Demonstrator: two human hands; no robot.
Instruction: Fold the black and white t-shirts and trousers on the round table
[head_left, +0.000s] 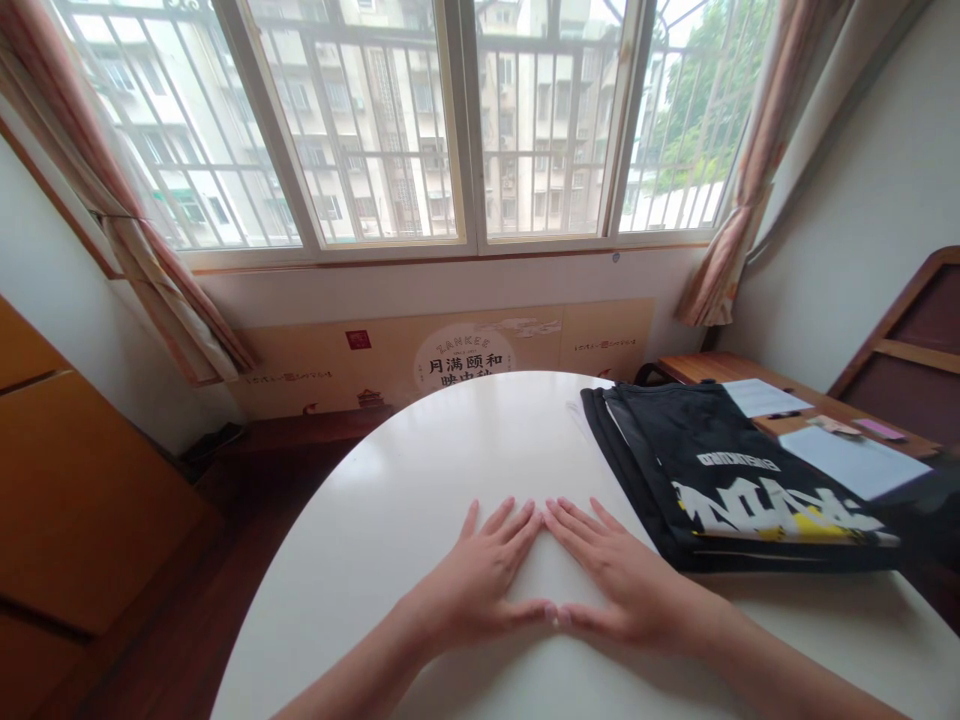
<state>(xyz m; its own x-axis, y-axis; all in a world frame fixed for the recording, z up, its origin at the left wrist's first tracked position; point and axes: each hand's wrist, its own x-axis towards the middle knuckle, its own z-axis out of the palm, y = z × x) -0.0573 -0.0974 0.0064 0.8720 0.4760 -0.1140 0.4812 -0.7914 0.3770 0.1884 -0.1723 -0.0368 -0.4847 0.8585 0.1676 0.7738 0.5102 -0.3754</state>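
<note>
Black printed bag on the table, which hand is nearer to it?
Right. The right hand lies flat just left of the black printed bag, and the left hand lies flat farther left, beyond the right hand.

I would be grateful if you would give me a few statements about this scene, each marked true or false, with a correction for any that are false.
The left hand and right hand lie flat on the white oval table: true.
The right hand grips the black printed cloth bundle: false; it rests on the table beside the bundle, apart from it.
The window has no bars: false; metal bars run across it.
Sheets of white paper lie on the wooden desk at the right: true.
</note>
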